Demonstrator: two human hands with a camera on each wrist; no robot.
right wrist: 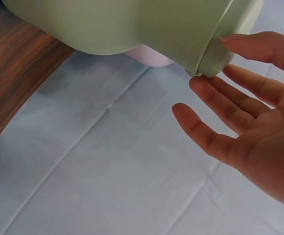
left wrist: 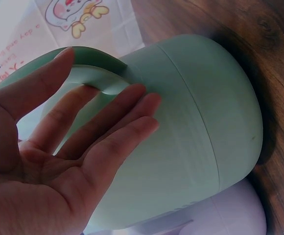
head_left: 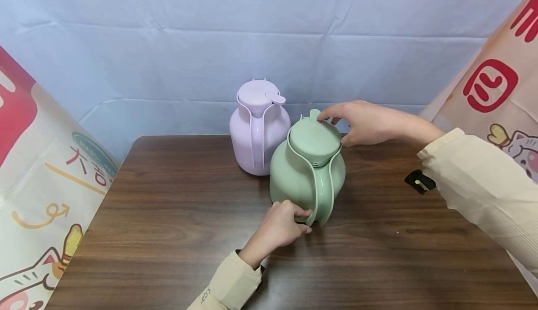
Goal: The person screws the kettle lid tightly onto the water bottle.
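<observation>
A pale green vacuum jug (head_left: 290,179) stands on the table with its handle (head_left: 324,191) facing me. My left hand (head_left: 282,224) pinches the lower end of that handle between thumb and fingers, while the remaining fingers lie along the jug's body (left wrist: 181,127). Up at the lid (head_left: 316,137), my right hand (head_left: 371,121) touches the rim, its index finger beside the small lever (head_left: 314,115). Fairly straight fingers of the right hand (right wrist: 259,117) reach the lid's edge in the right wrist view, with the thumb on the lid's side. Behind and left is a lilac jug (head_left: 241,137), partly overlapped by the green one.
The dark wood table (head_left: 176,235) ends just behind the jugs, where a pale blue cloth (head_left: 189,58) hangs. Printed sheets with cartoon figures, one on the left (head_left: 50,198) and one on the right (head_left: 500,86), flank the table.
</observation>
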